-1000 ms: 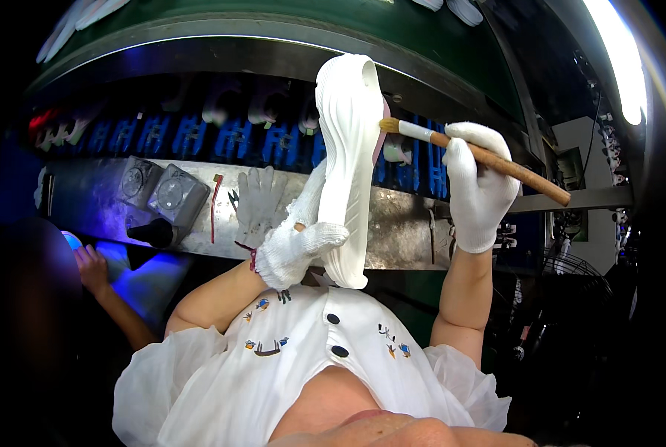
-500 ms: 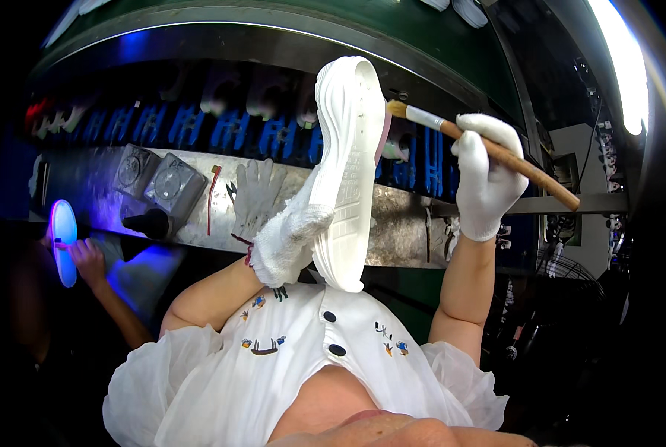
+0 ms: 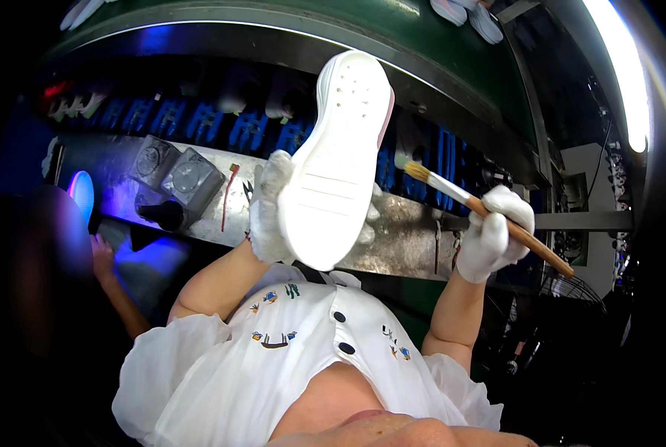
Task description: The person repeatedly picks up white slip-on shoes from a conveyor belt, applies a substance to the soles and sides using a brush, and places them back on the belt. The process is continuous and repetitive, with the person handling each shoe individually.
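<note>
A white shoe sole (image 3: 331, 175) stands tilted up in front of me, its broad flat face toward me, with small holes near the far end and cross lines lower down. My left hand (image 3: 270, 201), in a white knit glove, holds it from behind; some fingertips show past its right edge. Pinkish material lines the sole's upper right edge. In my right hand (image 3: 497, 237), also white-gloved, is a paintbrush (image 3: 456, 191) with a wooden handle, gripped between thumb and fingers. Its light brown bristles point up and left, apart from the sole.
On the metal bench (image 3: 400, 238) are boxy translucent containers (image 3: 191, 179) with round lids, a dark bottle-like object (image 3: 162, 214) and a thin red-handled brush (image 3: 229, 197). Blue racks (image 3: 206, 123) line the back, below a green belt (image 3: 273, 13). At left, another person holds a purple-lit sole (image 3: 83, 195).
My left hand has turned the sole from a side-on angle so its flat face shows. The brush has moved down and right, away from the sole's edge.
</note>
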The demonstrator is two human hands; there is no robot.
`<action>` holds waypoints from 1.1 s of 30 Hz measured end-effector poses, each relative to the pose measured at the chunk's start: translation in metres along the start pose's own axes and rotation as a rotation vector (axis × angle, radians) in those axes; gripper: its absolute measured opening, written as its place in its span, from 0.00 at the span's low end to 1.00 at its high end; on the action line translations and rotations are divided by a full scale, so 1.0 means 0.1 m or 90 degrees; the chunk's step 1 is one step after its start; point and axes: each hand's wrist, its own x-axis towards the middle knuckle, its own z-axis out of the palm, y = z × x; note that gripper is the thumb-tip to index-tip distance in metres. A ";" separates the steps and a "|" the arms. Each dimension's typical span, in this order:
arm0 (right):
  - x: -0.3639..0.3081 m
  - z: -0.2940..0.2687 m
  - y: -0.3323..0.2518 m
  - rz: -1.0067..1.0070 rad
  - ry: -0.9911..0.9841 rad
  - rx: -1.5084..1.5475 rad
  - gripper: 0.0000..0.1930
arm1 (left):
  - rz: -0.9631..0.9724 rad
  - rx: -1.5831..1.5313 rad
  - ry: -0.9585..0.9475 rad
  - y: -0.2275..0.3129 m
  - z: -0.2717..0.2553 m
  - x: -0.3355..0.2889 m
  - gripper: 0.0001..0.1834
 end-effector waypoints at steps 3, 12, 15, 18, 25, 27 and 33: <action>-0.04 -0.05 0.01 -0.006 0.073 0.082 0.08 | -0.047 -0.245 -0.013 0.18 -0.07 0.01 0.57; -0.28 -0.08 0.06 0.157 0.188 0.080 0.10 | -0.029 -0.272 -0.201 0.86 0.05 0.23 0.56; -0.34 -0.07 0.11 0.194 0.198 0.082 0.09 | 0.139 -0.152 -0.022 1.49 0.11 0.52 0.51; -0.41 -0.08 0.18 0.183 0.173 0.070 0.09 | 0.159 -0.090 0.057 2.07 0.07 0.81 0.49; -0.55 -0.14 0.30 0.296 0.213 0.039 0.08 | 0.496 -0.193 0.386 2.69 -0.25 1.95 0.29; -0.61 -0.19 0.33 0.291 0.236 0.038 0.08 | 0.416 -0.114 0.330 2.53 -0.37 2.34 0.32; -0.85 -0.31 0.44 0.348 0.302 0.017 0.07 | 0.149 0.997 0.351 1.81 -0.47 3.59 0.32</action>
